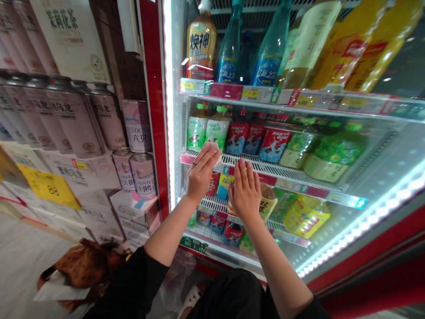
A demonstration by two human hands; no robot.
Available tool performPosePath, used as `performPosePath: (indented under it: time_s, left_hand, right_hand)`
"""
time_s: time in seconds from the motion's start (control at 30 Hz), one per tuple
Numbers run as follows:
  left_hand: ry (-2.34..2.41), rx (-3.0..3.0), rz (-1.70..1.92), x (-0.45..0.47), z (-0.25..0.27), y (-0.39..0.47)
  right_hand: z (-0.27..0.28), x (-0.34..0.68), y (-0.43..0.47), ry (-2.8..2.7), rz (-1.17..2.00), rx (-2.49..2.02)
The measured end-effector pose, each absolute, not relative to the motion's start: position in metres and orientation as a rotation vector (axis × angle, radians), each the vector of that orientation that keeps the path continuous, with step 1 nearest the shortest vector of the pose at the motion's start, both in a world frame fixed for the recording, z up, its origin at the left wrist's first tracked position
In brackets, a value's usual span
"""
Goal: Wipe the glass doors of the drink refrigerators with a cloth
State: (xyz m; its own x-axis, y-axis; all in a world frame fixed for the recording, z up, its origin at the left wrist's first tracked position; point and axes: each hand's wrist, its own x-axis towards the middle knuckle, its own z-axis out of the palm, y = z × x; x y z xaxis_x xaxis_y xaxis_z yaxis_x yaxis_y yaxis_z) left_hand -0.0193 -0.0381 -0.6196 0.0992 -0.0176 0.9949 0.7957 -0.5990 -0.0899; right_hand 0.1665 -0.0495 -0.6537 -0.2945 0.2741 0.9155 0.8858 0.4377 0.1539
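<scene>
My left hand (201, 175) is at the front edge of the middle fridge shelf (265, 177), its fingers together over a white cloth or tissue (218, 156). Part of that cloth is hidden under the fingers. Just behind it stand green-capped bottles (217, 126) with green and white labels. My right hand (246, 190) is held flat a little to the right, fingers stretched upward and nothing visible in it. Its fingertips are near the same shelf edge; whether they touch it I cannot tell. Bottles with red and blue labels (236, 137) stand behind.
Tall bottles, among them a teal one (267, 57), stand on the upper shelf (229, 91). More drinks, including a yellow-labelled bottle (305, 217), fill lower shelves. Pink cans (142, 175) and boxes are stacked left of the red fridge frame (156, 110). A brown bag (83, 266) lies on the floor.
</scene>
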Motion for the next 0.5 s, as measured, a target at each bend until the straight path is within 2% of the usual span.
performPosePath:
  time_s: [0.3,0.5]
  left_hand:
    - [-0.856,-1.691,-1.609,-0.006,-0.658,-0.056]
    - [-0.787,-1.8,-1.512,0.0,-0.613,-0.044]
  right_hand:
    - [-0.659,0.164,-0.045,-1.778,-0.863,-0.999]
    - [-0.657,0.166,-0.047,-1.782,-0.907,-0.97]
